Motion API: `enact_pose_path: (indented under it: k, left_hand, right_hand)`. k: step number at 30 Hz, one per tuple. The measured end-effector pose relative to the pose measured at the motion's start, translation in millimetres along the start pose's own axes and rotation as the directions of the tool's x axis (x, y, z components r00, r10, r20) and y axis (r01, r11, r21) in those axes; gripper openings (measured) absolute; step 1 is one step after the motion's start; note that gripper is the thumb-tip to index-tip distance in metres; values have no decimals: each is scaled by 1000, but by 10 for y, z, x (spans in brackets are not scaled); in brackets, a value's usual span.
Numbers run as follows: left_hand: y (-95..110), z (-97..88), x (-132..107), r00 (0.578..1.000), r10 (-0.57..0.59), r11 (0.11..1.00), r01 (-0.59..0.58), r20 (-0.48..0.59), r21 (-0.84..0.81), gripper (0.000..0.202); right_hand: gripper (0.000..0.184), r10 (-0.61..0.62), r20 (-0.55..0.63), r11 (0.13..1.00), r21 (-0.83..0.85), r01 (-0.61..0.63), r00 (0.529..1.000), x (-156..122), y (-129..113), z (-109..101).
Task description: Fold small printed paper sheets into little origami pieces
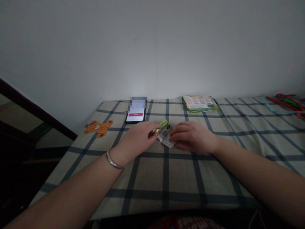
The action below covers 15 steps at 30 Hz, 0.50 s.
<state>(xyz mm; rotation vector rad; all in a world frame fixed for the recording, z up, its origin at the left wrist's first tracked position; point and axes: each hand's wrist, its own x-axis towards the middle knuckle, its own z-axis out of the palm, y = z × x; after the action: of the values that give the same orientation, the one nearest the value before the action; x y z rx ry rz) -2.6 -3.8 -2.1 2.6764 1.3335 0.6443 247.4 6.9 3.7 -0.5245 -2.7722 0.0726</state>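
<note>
A small green and white printed paper [165, 134] with a square code on it lies slanted between my hands, low over the checked tablecloth. My left hand [141, 136], below a silver bangle [113, 160] on the wrist, pinches its upper left edge between thumb and fingers. From the other side my right hand [193, 136] has its fingers bent over the paper's right part, and they cover some of the print. The right thumb is mostly hidden beneath the hand.
A lit phone [135, 111] lies behind my left hand. Farther right, a stack of printed leaflets [200, 103] rests by the wall. An orange bear cutout [98, 128] is at the left, and red and green items [289, 101] lie at the far right. The checked tablecloth [147, 181] covers the table.
</note>
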Motion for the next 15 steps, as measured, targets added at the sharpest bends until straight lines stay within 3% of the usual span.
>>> enact_pose_path:
  k: [5, 10, 15]
  left_hand:
    - [-8, 9, -4, 1000, 7, 1000, -7, -5, 25, 22]
    - [-8, 21, -22, 1000, 21, 999, -21, -17, 43, 20]
    - [-40, 35, -12, 983, 147, 988, -141, -108, 64, 12]
  right_hand:
    - [28, -15, -4, 999, -39, 14, 1000, 9, -27, 37]
    - [22, 5, 4, 996, -84, -5, 1000, 11, -40, 31]
    - [18, 35, 12, 999, -2, -35, 999, 15, -29, 0]
